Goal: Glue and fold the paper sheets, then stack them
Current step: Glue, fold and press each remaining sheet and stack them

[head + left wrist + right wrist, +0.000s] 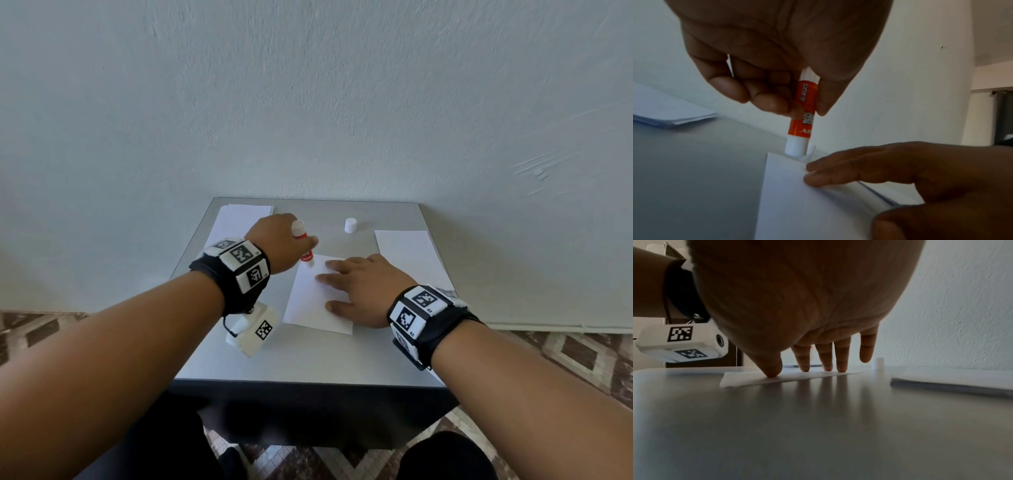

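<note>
Two hands: left hand (279,240) fingers (768,104) pinching glue stick (802,113), right hand (363,291) flat on paper (308,305)

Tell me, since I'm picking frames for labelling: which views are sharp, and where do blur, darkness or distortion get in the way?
Head view: evenly lit, the glue stick and sheet readable, wide-angle bending at the edges. Left wrist view: the glue stick label is sharp, the right hand dark and soft. Right wrist view: the right hand is backlit, nearly a silhouette; the table shows soft finger reflections.

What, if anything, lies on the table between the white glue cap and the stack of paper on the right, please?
Nothing: in the head view only bare table separates the cap from the right stack; the right wrist view agrees.
</note>
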